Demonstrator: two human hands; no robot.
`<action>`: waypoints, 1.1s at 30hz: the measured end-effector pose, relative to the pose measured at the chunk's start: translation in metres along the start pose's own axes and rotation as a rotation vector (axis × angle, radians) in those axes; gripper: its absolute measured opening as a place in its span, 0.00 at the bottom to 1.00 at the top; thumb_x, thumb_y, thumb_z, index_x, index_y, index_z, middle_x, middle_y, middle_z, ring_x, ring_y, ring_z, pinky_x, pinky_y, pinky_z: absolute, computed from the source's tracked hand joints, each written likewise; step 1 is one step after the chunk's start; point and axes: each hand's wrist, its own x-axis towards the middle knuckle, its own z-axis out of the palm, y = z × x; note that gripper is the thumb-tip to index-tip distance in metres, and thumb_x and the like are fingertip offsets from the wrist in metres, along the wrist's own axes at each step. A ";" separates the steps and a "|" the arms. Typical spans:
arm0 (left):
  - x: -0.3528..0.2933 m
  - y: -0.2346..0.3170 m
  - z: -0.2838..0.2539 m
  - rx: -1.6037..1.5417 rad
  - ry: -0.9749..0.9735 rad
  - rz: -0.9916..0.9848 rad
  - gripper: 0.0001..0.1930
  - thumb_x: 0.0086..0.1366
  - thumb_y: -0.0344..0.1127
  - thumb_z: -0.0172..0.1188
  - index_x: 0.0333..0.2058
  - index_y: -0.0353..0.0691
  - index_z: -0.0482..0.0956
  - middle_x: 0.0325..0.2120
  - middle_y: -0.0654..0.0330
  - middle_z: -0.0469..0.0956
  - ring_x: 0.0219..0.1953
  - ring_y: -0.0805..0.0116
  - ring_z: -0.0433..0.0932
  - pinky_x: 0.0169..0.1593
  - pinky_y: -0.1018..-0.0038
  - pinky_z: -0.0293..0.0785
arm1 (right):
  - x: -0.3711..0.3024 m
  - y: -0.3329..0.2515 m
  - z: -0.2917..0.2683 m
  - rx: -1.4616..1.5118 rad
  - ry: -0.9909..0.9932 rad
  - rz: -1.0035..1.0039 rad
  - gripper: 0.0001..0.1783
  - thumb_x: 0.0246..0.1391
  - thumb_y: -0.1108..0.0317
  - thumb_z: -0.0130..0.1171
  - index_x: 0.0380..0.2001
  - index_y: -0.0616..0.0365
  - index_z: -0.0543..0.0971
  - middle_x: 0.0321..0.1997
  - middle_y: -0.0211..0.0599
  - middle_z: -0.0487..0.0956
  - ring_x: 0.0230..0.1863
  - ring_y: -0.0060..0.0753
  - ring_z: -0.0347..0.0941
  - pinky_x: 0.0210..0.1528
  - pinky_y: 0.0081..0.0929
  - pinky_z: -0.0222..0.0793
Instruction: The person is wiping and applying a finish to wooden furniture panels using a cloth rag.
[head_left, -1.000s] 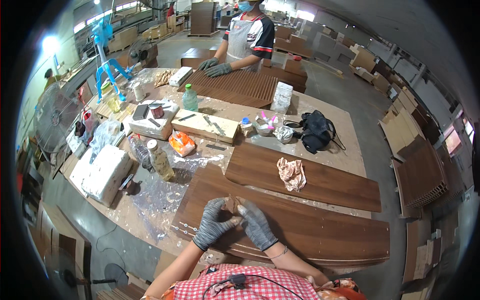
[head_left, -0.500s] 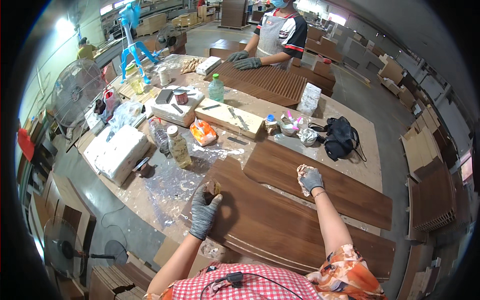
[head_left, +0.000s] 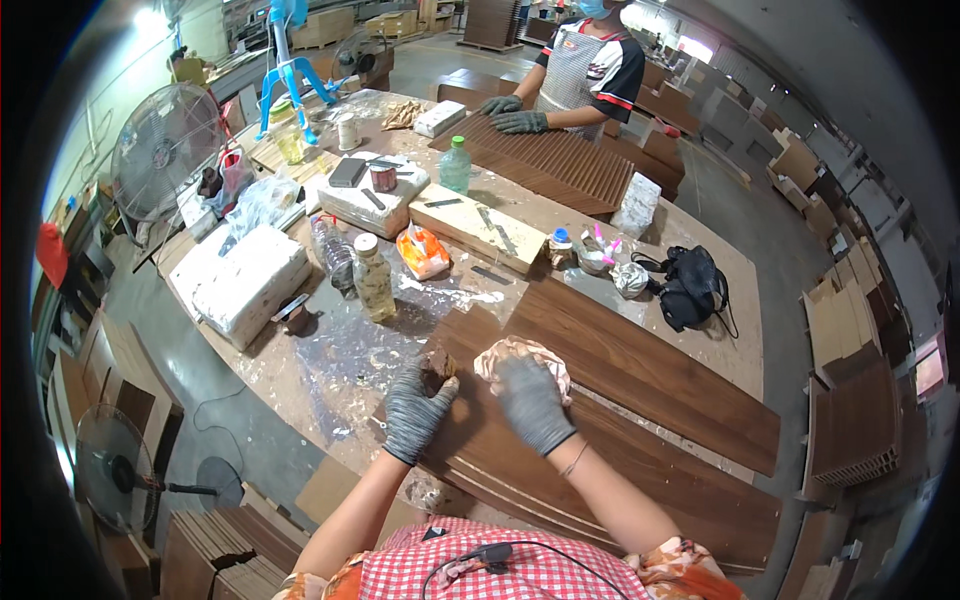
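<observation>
My right hand (head_left: 532, 398), in a grey glove, is closed on a crumpled pinkish-white rag (head_left: 560, 374) over the nearer dark brown wood panel (head_left: 640, 470). The glove is slightly blurred. At that panel's left end, my left hand (head_left: 414, 412), also gloved, grips a small dark brown lump (head_left: 437, 362); its exact kind I cannot make out. A second brown wood panel (head_left: 650, 370) lies just beyond, with a narrow gap between the two. Past my left hand stands a bottle of yellowish liquid (head_left: 374, 285).
Beyond the panels are an orange packet (head_left: 422, 252), a pale wooden block (head_left: 480, 230), a green-capped bottle (head_left: 455, 168) and a black bag (head_left: 692, 290). White wrapped blocks (head_left: 240, 285) sit at left. Across the table, a gloved co-worker (head_left: 585, 75) touches a stack of brown slats (head_left: 550, 160).
My right hand has swept the rag left and nearer, from the far panel to beside my left hand. My left hand keeps its hold on the brown lump. The view has shifted slightly.
</observation>
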 end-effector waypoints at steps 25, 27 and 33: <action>-0.003 -0.012 -0.006 -0.215 0.068 -0.028 0.17 0.62 0.34 0.63 0.46 0.31 0.74 0.36 0.54 0.80 0.39 0.66 0.77 0.45 0.69 0.73 | 0.088 0.006 0.048 -0.027 -0.069 0.243 0.15 0.55 0.65 0.50 0.43 0.57 0.78 0.47 0.40 0.79 0.49 0.39 0.73 0.51 0.35 0.70; -0.002 -0.016 -0.007 -0.196 0.051 -0.006 0.18 0.63 0.32 0.62 0.49 0.31 0.73 0.39 0.53 0.80 0.41 0.66 0.77 0.47 0.69 0.73 | 0.069 0.003 0.045 -0.055 -0.004 0.237 0.16 0.55 0.65 0.50 0.44 0.57 0.78 0.48 0.40 0.79 0.50 0.40 0.73 0.53 0.34 0.68; 0.000 -0.010 -0.003 -0.271 -0.012 0.033 0.20 0.64 0.30 0.60 0.54 0.31 0.70 0.45 0.54 0.78 0.47 0.65 0.76 0.53 0.70 0.71 | -0.013 0.008 0.009 0.003 0.125 0.290 0.19 0.55 0.65 0.48 0.49 0.58 0.76 0.54 0.41 0.76 0.59 0.40 0.68 0.63 0.36 0.58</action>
